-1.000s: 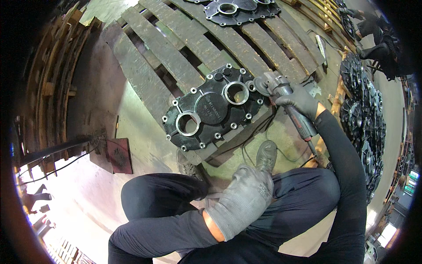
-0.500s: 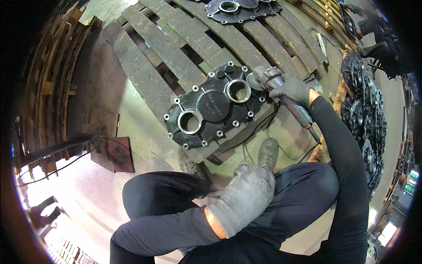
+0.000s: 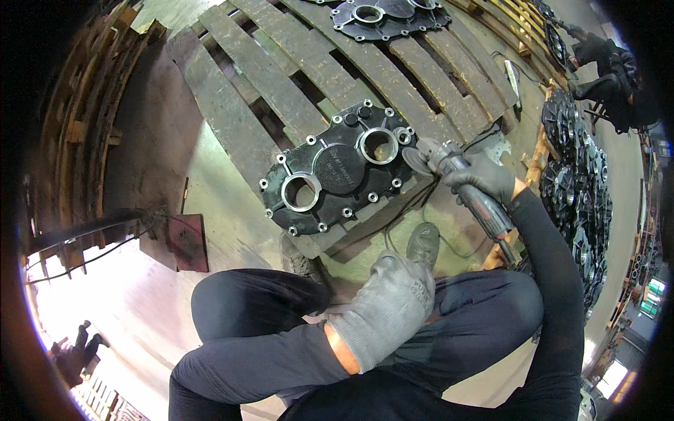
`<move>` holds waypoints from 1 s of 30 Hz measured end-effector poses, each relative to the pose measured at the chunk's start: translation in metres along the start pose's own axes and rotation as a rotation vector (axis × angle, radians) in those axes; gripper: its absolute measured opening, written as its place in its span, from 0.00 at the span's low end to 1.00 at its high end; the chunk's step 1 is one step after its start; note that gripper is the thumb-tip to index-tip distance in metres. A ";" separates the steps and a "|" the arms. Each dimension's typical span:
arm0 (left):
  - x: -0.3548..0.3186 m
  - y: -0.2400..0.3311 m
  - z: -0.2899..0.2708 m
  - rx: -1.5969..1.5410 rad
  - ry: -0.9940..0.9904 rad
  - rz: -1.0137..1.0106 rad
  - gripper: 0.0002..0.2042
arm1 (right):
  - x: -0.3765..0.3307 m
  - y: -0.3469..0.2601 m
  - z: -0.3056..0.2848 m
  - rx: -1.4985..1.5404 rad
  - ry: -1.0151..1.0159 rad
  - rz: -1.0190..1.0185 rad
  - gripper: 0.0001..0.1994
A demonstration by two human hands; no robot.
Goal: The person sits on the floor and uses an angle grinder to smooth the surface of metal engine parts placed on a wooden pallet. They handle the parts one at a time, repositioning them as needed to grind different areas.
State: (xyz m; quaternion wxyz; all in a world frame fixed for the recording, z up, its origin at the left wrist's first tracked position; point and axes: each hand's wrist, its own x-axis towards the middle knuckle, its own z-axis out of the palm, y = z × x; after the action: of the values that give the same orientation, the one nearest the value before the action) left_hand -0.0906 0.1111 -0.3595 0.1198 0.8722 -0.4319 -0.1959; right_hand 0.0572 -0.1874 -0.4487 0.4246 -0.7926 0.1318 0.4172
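Note:
My right hand (image 3: 489, 177), in a dark grey glove, is closed around an angle grinder (image 3: 484, 214). The grinder's disc (image 3: 419, 162) is just off the right end of a black cast metal housing cover (image 3: 342, 170). Two large machined bores and a row of bright bolt holes along the rim mark this cover, which lies on a wooden pallet (image 3: 242, 119). My left hand (image 3: 394, 305), in a light grey glove, rests by my right thigh. Its back faces up and its fingers are hidden.
A second black cover (image 3: 393, 19) lies at the pallet's far end. More black castings (image 3: 572, 186) are stacked at the right. Pallets (image 3: 81, 133) stand at the left, with a reddish plate (image 3: 188, 242) nearby. Another person (image 3: 611, 77) is at the far right; cables run along the floor.
My right hand has drawn the grinder a little right and down, and its disc has left the cover's edge. The left hand stays by my thigh.

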 end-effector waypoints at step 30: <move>0.010 -0.001 -0.002 0.059 -0.057 0.039 0.13 | 0.033 0.045 -0.014 -1.015 0.450 -0.437 0.37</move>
State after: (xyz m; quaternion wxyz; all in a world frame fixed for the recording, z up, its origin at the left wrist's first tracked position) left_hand -0.0835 0.1045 -0.3606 0.0856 0.8608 -0.4576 -0.2056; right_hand 0.0601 -0.2207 -0.4959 0.0305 -0.9742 -0.1632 0.1528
